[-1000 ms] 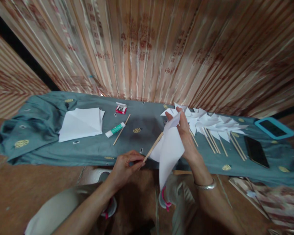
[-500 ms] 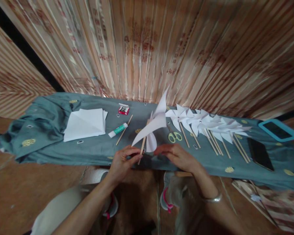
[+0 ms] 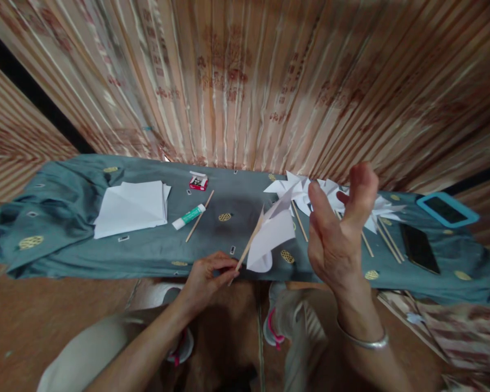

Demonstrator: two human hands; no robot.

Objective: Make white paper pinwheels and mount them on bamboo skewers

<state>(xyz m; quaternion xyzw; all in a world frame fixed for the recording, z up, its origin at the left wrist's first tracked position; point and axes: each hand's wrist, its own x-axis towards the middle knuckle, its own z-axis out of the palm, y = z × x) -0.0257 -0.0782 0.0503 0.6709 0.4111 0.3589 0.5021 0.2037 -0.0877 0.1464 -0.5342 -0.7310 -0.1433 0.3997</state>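
My left hand (image 3: 212, 277) is closed on the wooden stick of a white paper pinwheel (image 3: 269, 237), near the front edge of the cloth. The pinwheel tilts to the right, its curled paper vanes turned partly edge-on. Raised to the right of it, my right hand (image 3: 341, 228) has its fingers apart and holds nothing. It blocks part of a row of finished-looking paper pinwheels (image 3: 298, 190) lying along the back of the cloth with their sticks toward me. The scissors seen earlier are hidden from view.
A blue-green cloth (image 3: 147, 256) covers the long narrow surface. On the left lie stacked white paper sheets (image 3: 133, 209), a glue stick (image 3: 189, 216), a loose wooden stick (image 3: 200, 216) and a small red box (image 3: 198, 181). A black phone (image 3: 419, 247) and a blue-framed tablet (image 3: 448, 209) lie at right.
My right hand has risen from beside the pinwheel and moved right, its fingers now apart. The pinwheel has tipped further right in my left hand and its vanes have turned.
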